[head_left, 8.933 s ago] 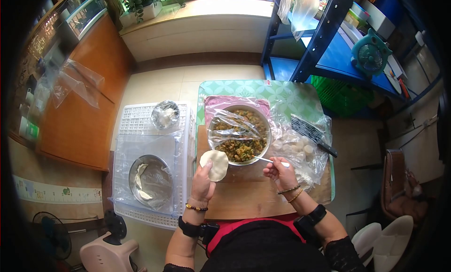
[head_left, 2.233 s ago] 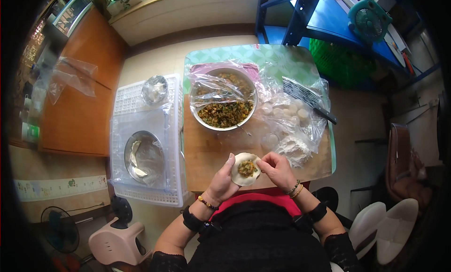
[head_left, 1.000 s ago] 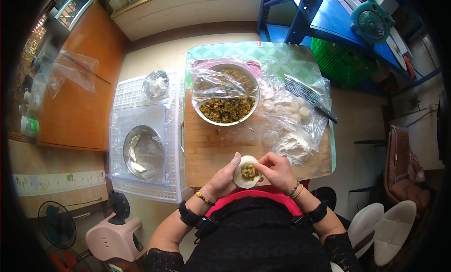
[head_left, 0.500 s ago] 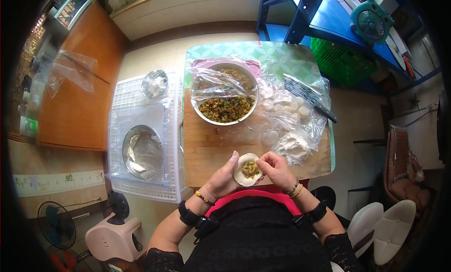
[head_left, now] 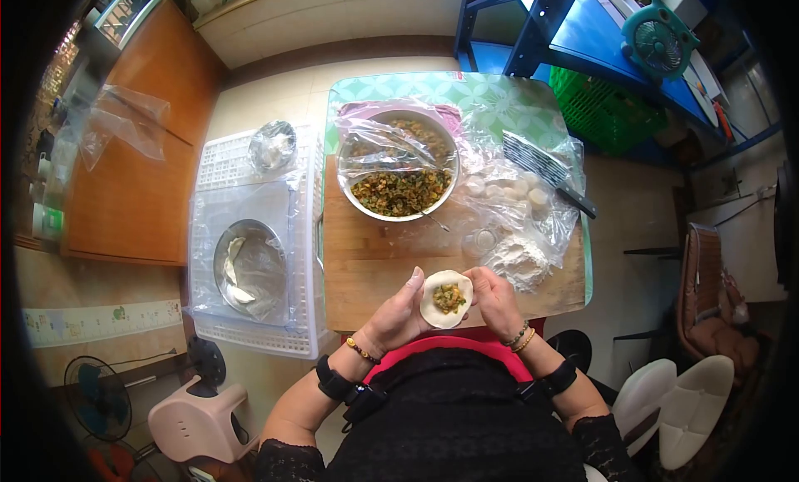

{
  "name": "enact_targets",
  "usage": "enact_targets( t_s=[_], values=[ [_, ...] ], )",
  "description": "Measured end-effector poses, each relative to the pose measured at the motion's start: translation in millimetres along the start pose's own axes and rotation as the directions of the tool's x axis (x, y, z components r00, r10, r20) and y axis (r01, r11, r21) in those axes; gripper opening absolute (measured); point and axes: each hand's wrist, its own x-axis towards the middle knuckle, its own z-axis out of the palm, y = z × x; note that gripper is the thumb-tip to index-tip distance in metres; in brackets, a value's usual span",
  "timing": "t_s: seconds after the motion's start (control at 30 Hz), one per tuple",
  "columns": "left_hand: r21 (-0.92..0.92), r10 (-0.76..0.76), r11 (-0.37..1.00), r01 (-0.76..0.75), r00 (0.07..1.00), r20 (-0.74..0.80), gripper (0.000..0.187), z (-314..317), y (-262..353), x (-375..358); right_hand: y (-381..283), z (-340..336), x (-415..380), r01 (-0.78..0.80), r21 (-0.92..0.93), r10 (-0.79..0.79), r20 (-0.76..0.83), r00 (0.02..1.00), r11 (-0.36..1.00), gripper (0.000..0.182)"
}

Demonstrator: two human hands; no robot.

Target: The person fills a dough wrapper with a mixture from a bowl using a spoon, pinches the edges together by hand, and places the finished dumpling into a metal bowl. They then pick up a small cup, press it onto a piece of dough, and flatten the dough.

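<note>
A round dumpling wrapper (head_left: pixel 435 313) lies flat and unfolded, with a mound of chopped filling (head_left: pixel 449 298) in its middle. My left hand (head_left: pixel 396 316) supports it from the left, thumb along the edge and fingers partly hidden beneath. At the right edge, my right hand (head_left: pixel 496 304) pinches the dough. Beyond them stands a white bowl of filling (head_left: pixel 399 192), half covered by clear plastic, with a utensil handle (head_left: pixel 436 222) over its rim. To its right are dough rounds (head_left: pixel 537 200) under plastic and a heap of flour (head_left: pixel 520 261).
A black-handled knife (head_left: pixel 576 201) lies over the plastic at the board's right. On the left, a metal bowl (head_left: pixel 275 292) with folded dumplings (head_left: pixel 234 270) rests on a white plastic crate (head_left: pixel 301 342). A small plastic-covered bowl (head_left: pixel 273 146) sits behind it. The wooden board (head_left: pixel 374 274) fronts my body.
The wrapper has shifted slightly right and lies opener toward me. My right fingers have moved from over its upper right edge to beside it. My left hand has barely moved.
</note>
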Motion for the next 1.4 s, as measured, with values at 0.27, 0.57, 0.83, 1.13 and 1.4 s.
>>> enact_targets(
  t_s=[0.27, 0.57, 0.83, 1.13, 1.4],
  values=[
    [-0.012, -0.024, 1.0, 0.024, 1.0, -0.007, 0.07, -5, -5, 1, -3, -1, 0, 0.068, -0.021, -0.067, 0.031, 0.997, 0.997, 0.026],
    [0.053, -0.035, 0.998, 0.04, 0.996, -0.076, 0.066, -10, -6, -2, -18, -3, -3, 0.099, -0.137, -0.093, 0.054, 0.994, 0.986, 0.025],
    [0.088, -0.03, 0.995, 0.046, 0.985, -0.172, 0.06, -1, -6, -4, -9, 0, -4, 0.095, -0.104, -0.083, 0.119, 0.989, 0.99, 0.015],
    [0.494, 0.026, 0.864, 0.102, 0.969, -0.245, 0.059, -18, -13, 0, -21, 3, -1, 0.539, -0.338, -0.468, 0.273, 0.841, 0.771, 0.009],
    [0.769, 0.116, 0.632, 0.099, 0.969, -0.22, 0.061, -7, 1, -2, -12, 3, -4, 0.363, -0.237, -0.315, 0.22, 0.923, 0.901, 0.019]
  ],
)
